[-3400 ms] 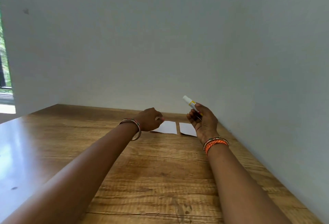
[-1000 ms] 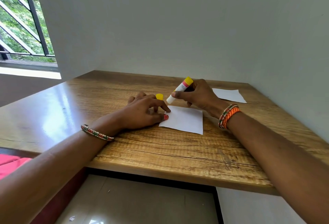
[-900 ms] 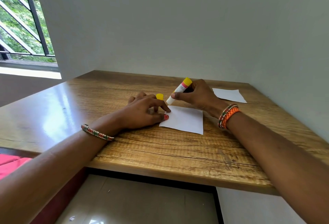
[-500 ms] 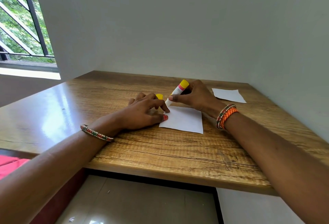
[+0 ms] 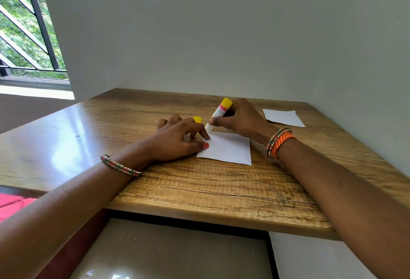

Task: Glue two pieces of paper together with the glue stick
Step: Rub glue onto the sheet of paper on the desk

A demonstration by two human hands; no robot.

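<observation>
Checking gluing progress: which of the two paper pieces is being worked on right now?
The near paper, in front of the person: the left hand pins its corner and the right hand tilts the glue stick down at its far edge. The far paper lies untouched by the wall.

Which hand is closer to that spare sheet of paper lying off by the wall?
Right. The right hand, holding the glue stick, is just beside the spare sheet; the left hand is farther away.

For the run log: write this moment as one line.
right hand: holds glue stick, tip at near paper | left hand: pins paper | cap: off | second paper: apart
</observation>
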